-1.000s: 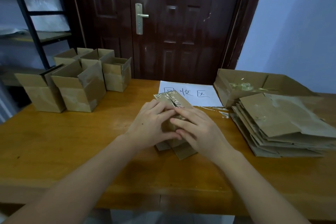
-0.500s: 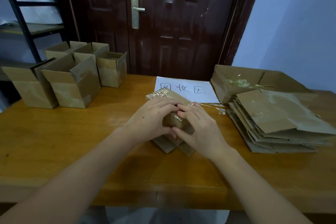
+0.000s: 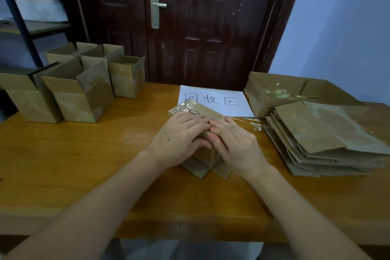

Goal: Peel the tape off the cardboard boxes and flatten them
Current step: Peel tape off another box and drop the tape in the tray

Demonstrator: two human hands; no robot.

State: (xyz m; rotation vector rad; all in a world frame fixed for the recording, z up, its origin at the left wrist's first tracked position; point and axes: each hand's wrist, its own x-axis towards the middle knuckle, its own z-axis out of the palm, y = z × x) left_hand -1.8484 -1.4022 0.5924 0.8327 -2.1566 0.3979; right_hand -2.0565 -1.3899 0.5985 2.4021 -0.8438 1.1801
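Since the earlier frame both hands had slid toward the box's near end. The left hand (image 3: pixel 179 135) and right hand (image 3: pixel 234 143) lay together, fingers curled over the taped box (image 3: pixel 203 112) at the table's (image 3: pixel 63 164) middle, its length running away from them. The open box (image 3: pixel 274 93) at the far right held tape scraps (image 3: pixel 276 92).
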